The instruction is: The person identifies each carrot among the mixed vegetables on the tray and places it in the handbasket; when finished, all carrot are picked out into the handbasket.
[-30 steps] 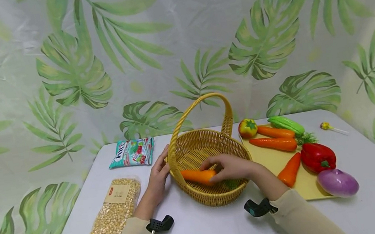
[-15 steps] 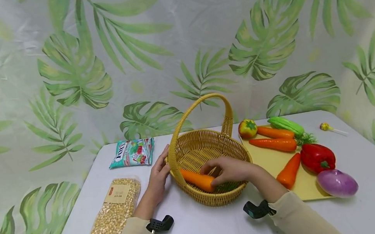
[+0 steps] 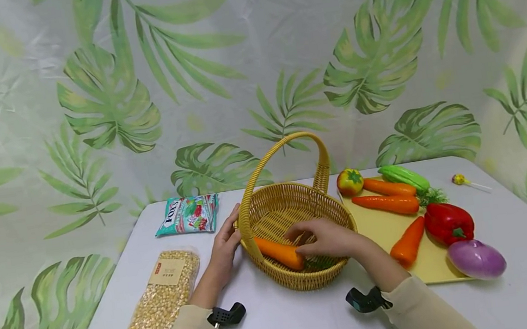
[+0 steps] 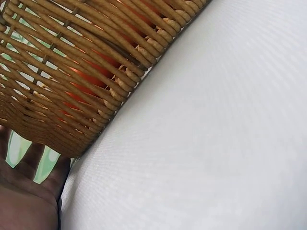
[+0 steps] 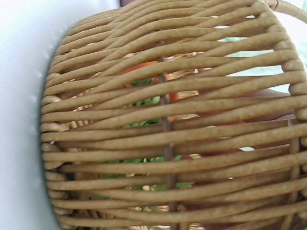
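Left hand (image 3: 224, 246) rests open against basket (image 3: 302, 280); right hand (image 3: 327, 238) pinches carrot (image 3: 279, 253) inside.

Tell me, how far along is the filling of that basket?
One carrot lies in the wicker basket. The right hand rests over the carrot's leafy end, while the left hand steadies the basket's rim. Judging by that, just started: three carrots, a red pepper, a purple onion, a green gourd and a small tomato are on the yellow board.
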### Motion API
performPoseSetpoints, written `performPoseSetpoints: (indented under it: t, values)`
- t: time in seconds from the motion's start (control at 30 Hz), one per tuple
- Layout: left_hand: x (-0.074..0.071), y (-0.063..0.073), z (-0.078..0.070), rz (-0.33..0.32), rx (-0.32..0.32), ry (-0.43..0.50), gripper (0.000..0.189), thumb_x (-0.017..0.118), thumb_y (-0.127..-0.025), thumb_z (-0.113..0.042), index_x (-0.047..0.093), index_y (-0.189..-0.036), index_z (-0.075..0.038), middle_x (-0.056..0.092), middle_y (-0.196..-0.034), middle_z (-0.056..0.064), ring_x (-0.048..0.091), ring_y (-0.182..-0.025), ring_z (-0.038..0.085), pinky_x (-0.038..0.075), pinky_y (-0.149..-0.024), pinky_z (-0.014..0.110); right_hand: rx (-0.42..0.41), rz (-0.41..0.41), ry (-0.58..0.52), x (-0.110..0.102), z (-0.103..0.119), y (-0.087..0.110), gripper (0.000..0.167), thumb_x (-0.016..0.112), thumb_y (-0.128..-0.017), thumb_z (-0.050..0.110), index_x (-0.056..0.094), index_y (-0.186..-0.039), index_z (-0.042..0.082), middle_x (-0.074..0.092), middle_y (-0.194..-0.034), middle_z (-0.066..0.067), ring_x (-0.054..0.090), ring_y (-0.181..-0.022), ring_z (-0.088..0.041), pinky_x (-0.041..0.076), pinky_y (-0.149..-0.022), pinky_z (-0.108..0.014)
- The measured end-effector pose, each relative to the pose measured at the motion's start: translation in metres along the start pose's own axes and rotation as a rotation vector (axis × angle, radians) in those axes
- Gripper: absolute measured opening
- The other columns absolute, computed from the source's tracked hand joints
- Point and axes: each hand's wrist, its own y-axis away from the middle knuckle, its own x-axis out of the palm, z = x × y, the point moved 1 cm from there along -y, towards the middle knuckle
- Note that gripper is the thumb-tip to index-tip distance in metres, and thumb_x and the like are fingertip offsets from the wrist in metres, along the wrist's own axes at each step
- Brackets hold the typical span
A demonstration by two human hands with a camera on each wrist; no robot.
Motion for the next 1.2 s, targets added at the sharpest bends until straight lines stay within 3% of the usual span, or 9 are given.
performPoseSetpoints:
  t: [0.27,0.5,0.6,0.77,1.07,1.2]
  values:
    - [-0.001,0.0,0.0,0.002,-0.004,-0.018,0.051,0.046,-0.104,-0.021,0.038,-0.155,-0.023,0.02,-0.167,-0.009,0.012,-0.157,0.017,0.02,-0.124,0.05,-0.039,-0.262,0.14,0.004,0.003,0.005,0.019,0.062,-0.097,0.012,0.071,-0.114,0.01,0.074,-0.109,-0.005,0.066,-0.095,-0.013,0.057,-0.081,-0.027]
    - [-0.002,0.0,0.003,-0.012,-0.021,-0.016,0.051,0.047,-0.104,-0.023,0.038,-0.154,-0.024,0.021,-0.167,-0.009,0.013,-0.156,0.017,0.02,-0.124,0.051,-0.101,-0.416,0.23,0.007,0.008,0.01,0.017,0.062,-0.095,0.01,0.072,-0.108,0.014,0.075,-0.101,0.0,0.067,-0.087,-0.01,0.059,-0.075,-0.029]
    - [-0.001,0.0,0.004,-0.011,-0.027,-0.015,0.051,0.047,-0.104,-0.023,0.039,-0.154,-0.025,0.021,-0.167,-0.009,0.012,-0.157,0.017,0.02,-0.124,0.052,-0.102,-0.428,0.234,0.006,0.009,0.012,0.017,0.063,-0.095,0.009,0.072,-0.109,0.014,0.075,-0.101,0.002,0.067,-0.088,-0.01,0.059,-0.076,-0.029]
    - [0.0,0.0,0.003,-0.011,-0.024,-0.026,0.051,0.047,-0.105,-0.023,0.038,-0.154,-0.026,0.019,-0.168,-0.007,0.011,-0.157,0.018,0.02,-0.124,0.052,-0.071,-0.422,0.145,-0.003,0.01,0.022,0.02,0.063,-0.095,0.009,0.071,-0.113,0.013,0.074,-0.107,-0.002,0.067,-0.093,-0.013,0.058,-0.078,-0.027]
    - [0.0,-0.001,0.001,-0.01,-0.005,-0.032,0.052,0.047,-0.104,-0.021,0.038,-0.155,-0.023,0.019,-0.168,-0.005,0.013,-0.157,0.018,0.02,-0.124,0.05,0.043,-0.447,0.078,-0.03,0.002,0.05,0.026,0.062,-0.097,0.013,0.067,-0.122,0.016,0.071,-0.117,-0.001,0.065,-0.1,-0.017,0.057,-0.082,-0.028]
    - [0.0,-0.001,0.001,-0.012,-0.003,-0.038,0.052,0.047,-0.104,-0.021,0.038,-0.155,-0.022,0.02,-0.168,-0.004,0.013,-0.157,0.018,0.02,-0.124,0.049,0.093,-0.434,0.091,-0.045,-0.006,0.067,0.028,0.062,-0.098,0.015,0.064,-0.126,0.015,0.069,-0.124,-0.006,0.065,-0.105,-0.022,0.058,-0.084,-0.034]
